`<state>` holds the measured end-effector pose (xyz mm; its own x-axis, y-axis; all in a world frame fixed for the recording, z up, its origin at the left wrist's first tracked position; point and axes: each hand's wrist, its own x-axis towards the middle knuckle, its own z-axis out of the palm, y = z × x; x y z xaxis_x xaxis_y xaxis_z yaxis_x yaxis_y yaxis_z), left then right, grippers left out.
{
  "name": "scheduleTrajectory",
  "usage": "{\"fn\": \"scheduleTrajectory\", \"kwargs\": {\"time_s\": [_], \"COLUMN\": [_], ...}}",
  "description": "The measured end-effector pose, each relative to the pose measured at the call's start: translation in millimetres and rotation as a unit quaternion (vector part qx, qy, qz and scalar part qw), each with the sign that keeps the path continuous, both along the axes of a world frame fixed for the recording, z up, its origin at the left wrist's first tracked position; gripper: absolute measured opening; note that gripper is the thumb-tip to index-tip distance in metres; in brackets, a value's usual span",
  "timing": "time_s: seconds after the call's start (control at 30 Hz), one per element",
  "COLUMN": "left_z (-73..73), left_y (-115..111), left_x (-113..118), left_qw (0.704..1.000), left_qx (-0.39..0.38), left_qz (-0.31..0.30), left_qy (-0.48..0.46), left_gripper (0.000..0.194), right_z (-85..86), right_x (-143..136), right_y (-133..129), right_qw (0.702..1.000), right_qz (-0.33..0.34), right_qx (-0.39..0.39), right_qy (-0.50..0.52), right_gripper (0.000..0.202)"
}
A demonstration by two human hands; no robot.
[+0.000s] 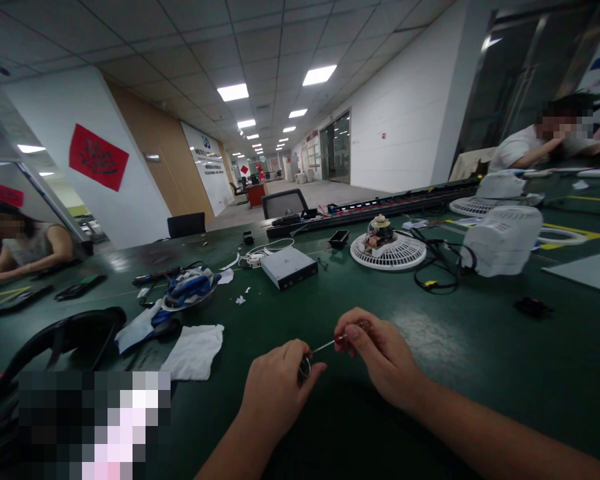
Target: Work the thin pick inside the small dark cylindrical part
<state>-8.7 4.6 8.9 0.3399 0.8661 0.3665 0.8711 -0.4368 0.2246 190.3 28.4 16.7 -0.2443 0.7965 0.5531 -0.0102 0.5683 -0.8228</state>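
Low in the middle of the view, my left hand is closed around a small dark round part with a shiny rim. My right hand grips the handle of a screwdriver, whose thin metal shaft points left to the part in my left hand. Whether the tip touches the part is hidden by my fingers. Beyond my hands lies a silver box-shaped drive on the green table.
A white fan grille with a motor stands behind my right hand. White housing and black cable are at the right. White cloth, a tray with blue cloth and headphones lie left. People sit at both sides.
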Motion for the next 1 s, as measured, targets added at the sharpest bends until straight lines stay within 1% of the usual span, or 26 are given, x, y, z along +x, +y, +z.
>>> {"fn": "scheduleTrajectory", "kwargs": {"time_s": [0.1,0.2,0.33,0.43,0.57,0.7,0.83,1.0], "left_z": [1.6,2.9,2.7,1.9,1.8,3.1,4.2,4.6], "left_y": [-0.5,-0.5,0.2,0.4,0.1,0.1,0.4,-0.3], "left_x": [0.3,0.6,-0.4,-1.6,-0.8,0.8,0.2,-0.4], "left_qw": [1.000,1.000,1.000,1.000,1.000,1.000,0.999,0.999], "left_qx": [-0.008,-0.008,-0.001,0.001,-0.012,-0.028,-0.039,-0.042], "left_qz": [0.003,0.008,0.007,0.003,0.008,0.012,0.017,0.009], "left_qy": [0.000,0.004,0.003,0.001,0.002,-0.001,-0.001,-0.002], "left_gripper": [0.013,0.011,0.014,0.014,0.012,0.011,0.011,0.013], "right_z": [-0.3,-1.3,-1.2,-0.7,-1.5,-2.6,-2.7,-3.4], "right_x": [1.2,2.2,1.2,0.5,1.5,2.5,2.8,4.2], "right_y": [-0.4,-0.3,1.9,3.2,2.6,1.9,3.1,3.8], "right_qw": [1.000,0.998,0.999,0.999,0.998,0.996,0.997,0.999], "right_qz": [0.028,0.057,0.046,0.037,0.063,0.086,0.075,0.031], "right_qx": [-0.006,-0.005,0.008,0.000,-0.012,-0.013,-0.007,-0.010], "right_qy": [-0.005,-0.004,-0.009,-0.021,-0.008,0.007,0.003,0.004], "right_gripper": [0.033,0.031,0.025,0.026,0.030,0.029,0.028,0.030]}}
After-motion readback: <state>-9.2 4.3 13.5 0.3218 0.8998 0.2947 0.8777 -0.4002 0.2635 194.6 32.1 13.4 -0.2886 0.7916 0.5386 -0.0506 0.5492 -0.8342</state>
